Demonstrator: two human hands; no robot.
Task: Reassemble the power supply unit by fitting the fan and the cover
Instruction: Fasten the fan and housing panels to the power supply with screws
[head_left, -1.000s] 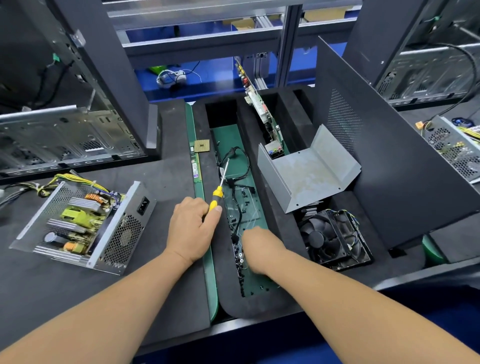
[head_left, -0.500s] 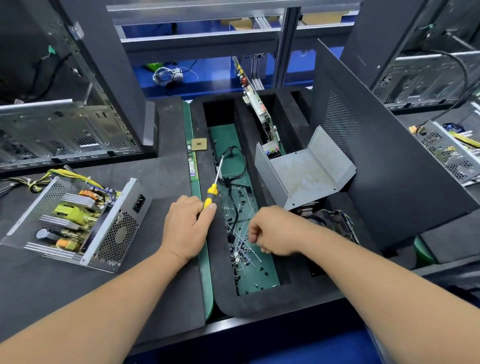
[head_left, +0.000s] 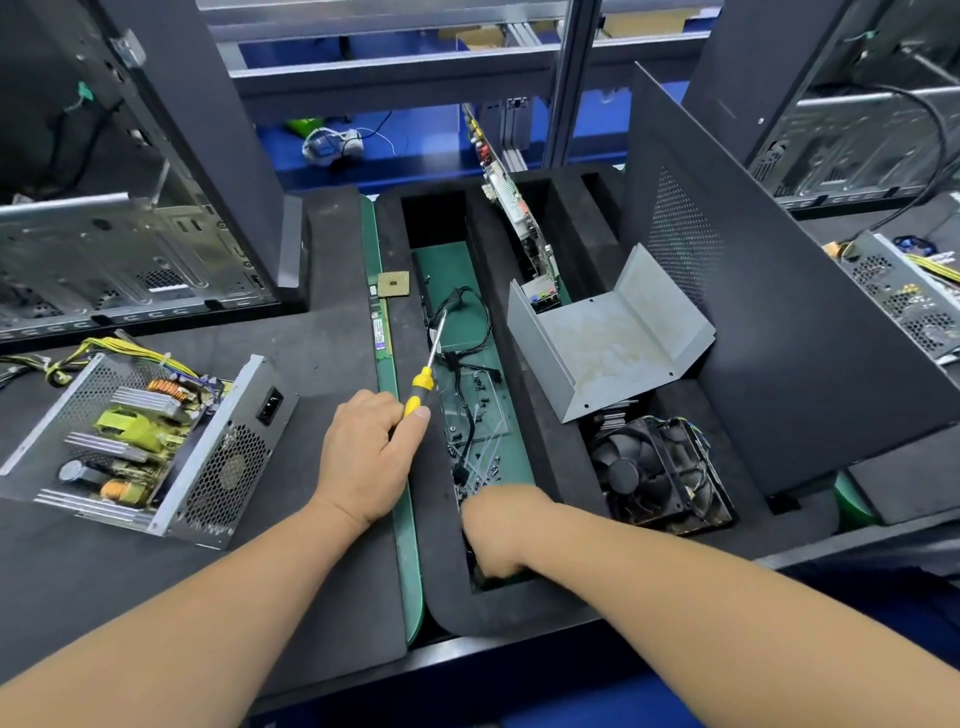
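**Hands at the screw compartment, power supply uncovered**

My left hand (head_left: 369, 457) grips the yellow-handled screwdriver (head_left: 427, 371). My right hand (head_left: 501, 530) reaches into the green-floored foam compartment (head_left: 514, 457); I cannot tell its grip. The open grey metal power supply unit (head_left: 140, 441) sits left; its bent grey sheet-metal cover (head_left: 613, 338) and black fan (head_left: 660, 475) lie right.

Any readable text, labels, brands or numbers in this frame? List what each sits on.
None can be read.
RAM stick: white sticker with print, too small to read.
CPU chip: gold face, no marking legible.
Open power supply: no legible label on its visible sides.
Grey metal cover: bare, no text.
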